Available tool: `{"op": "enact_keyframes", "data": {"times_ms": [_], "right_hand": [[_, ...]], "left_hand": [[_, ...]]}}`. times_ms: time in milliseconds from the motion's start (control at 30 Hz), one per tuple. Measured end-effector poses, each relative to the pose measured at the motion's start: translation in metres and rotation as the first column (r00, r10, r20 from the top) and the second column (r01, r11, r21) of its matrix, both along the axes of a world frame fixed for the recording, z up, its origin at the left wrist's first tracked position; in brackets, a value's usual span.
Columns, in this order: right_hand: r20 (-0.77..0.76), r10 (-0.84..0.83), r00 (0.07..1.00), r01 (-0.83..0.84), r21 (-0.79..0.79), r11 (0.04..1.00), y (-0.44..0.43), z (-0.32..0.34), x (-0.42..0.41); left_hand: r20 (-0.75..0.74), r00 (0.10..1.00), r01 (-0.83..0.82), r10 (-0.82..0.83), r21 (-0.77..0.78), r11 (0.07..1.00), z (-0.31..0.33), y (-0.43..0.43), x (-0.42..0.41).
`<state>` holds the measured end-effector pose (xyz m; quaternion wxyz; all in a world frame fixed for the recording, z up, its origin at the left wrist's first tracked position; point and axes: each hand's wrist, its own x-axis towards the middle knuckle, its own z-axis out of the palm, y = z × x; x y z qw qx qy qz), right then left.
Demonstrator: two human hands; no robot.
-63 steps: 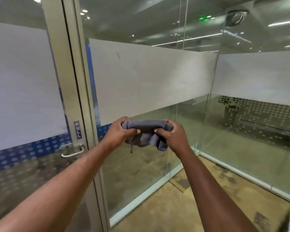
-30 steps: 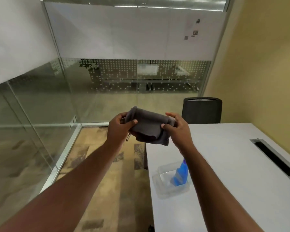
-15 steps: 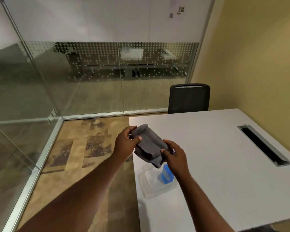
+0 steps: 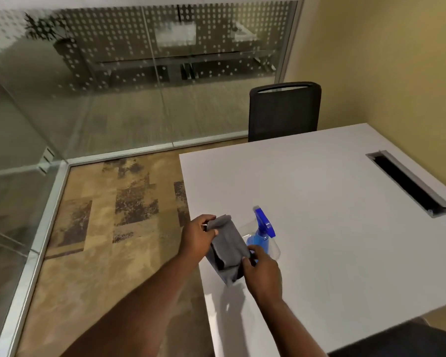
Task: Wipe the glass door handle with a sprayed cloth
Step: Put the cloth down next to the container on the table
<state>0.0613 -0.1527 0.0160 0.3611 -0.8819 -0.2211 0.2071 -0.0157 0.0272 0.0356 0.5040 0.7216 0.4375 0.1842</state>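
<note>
A folded grey cloth (image 4: 227, 249) hangs between both hands above the near left corner of the white table (image 4: 332, 215). My left hand (image 4: 198, 239) pinches its upper end and my right hand (image 4: 262, 273) grips its lower end. Just behind the cloth a blue spray bottle (image 4: 262, 234) stands in a clear plastic tray (image 4: 274, 249) on the table. The glass door and its handle are out of view.
A black chair (image 4: 283, 110) stands at the table's far side by the yellow wall. A cable slot (image 4: 410, 184) is cut into the table at the right. Glass partitions run along the left and back, with patterned carpet between them and the table.
The view has swung from the glass door to the table and tilted down. Both hands, still holding the cloth, have lowered toward the tray with the spray bottle.
</note>
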Motion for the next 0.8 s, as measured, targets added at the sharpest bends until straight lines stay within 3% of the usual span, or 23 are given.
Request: {"op": "enact_keyframes", "data": {"times_ms": [233,433,533,633,733,800], "right_hand": [[0.089,0.029,0.996,-0.008,-0.231,0.973,0.003,-0.030,0.007],[0.154,0.074,0.985,-0.022,-0.314,0.949,0.008,-0.059,0.010],[0.211,0.122,0.970,-0.054,-0.304,0.951,0.008,-0.072,0.006],[0.298,0.185,0.936,-0.105,-0.264,0.959,0.008,-0.078,0.001],[0.403,0.298,0.865,-0.229,-0.211,0.950,0.013,-0.081,0.000],[0.346,0.365,0.864,-0.325,-0.170,0.930,0.019,-0.084,0.000]], "left_hand": [[-0.110,0.990,0.090,-0.088,0.009,0.996,-0.045,0.004,0.016],[-0.337,0.900,0.366,-0.278,0.235,0.900,-0.065,0.006,0.026],[-0.494,0.810,0.526,-0.317,0.370,0.766,-0.072,0.001,0.025],[-0.559,0.776,0.602,-0.291,0.520,0.606,-0.078,-0.004,0.024],[-0.598,0.728,0.681,-0.336,0.568,0.463,-0.086,-0.008,0.023],[-0.632,0.658,0.752,-0.410,0.582,0.310,-0.093,-0.008,0.021]]}}
